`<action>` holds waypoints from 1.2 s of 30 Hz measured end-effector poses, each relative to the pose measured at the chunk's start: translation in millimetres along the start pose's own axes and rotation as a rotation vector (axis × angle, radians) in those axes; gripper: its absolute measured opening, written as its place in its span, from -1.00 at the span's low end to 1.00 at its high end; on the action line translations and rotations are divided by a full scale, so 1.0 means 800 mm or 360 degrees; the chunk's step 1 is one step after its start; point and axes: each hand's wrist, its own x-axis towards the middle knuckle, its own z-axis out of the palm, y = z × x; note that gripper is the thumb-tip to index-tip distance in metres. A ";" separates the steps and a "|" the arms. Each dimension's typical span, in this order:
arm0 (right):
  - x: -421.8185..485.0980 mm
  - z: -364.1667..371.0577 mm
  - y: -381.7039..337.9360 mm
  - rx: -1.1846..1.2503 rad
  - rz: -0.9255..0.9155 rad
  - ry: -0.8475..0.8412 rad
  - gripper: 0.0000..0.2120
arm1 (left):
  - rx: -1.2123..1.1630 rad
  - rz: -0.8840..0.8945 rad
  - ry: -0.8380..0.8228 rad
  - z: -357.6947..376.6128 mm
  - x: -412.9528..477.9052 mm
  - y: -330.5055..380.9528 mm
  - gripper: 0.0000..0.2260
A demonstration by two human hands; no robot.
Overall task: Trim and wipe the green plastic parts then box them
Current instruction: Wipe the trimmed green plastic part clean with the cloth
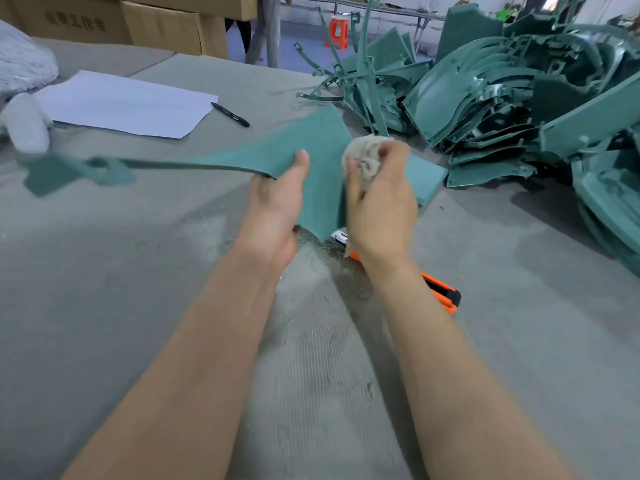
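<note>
I am holding the part [311,140] up off the table [138,271] in front of me. My left hand [277,202] is pinching its near edge, thumb on top and fingers underneath. My right hand [381,209] is clutching the rag [363,154] in a tight ball and pressing it onto the part's top face.

My left grip is only catching a narrow strip of edge, so a hard push with the rag is likely to twist the panel or pop it out of my fingers. The part's long thin tail [104,168] is sticking out to the left, blurred and unsupported; I judge it could whip into the table and bend or snap.

The knife [443,292] is lying right under my right wrist, and I cannot tell whether its blade is out, so dropping my hand carelessly is risking a cut. The pile [502,109] is sitting just beyond the part, close enough to snag.
</note>
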 end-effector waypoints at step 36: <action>0.031 -0.032 0.043 0.1553 0.1551 0.0245 -0.75 | -0.0396 -0.0200 0.0062 -0.006 0.008 -0.009 -0.82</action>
